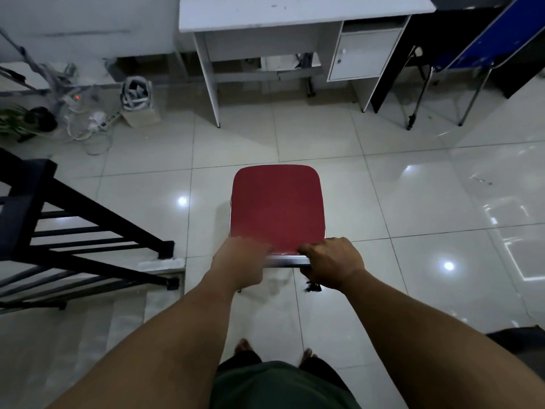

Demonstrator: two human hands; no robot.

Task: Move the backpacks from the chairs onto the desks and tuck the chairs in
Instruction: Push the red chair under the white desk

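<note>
Head view | red chair (277,208) stands on floor tiles, well short of white table (295,13), seat bare | I've both hands curled on its metal backrest bar, left hand (240,262), right hand (331,262) | risk: skewed push clips table leg (211,93) or stair railing (88,231).

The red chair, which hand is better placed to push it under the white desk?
Neither alone: the left hand and right hand each grip the backrest bar of the red chair, which faces the white desk squarely. Push with both.
</note>
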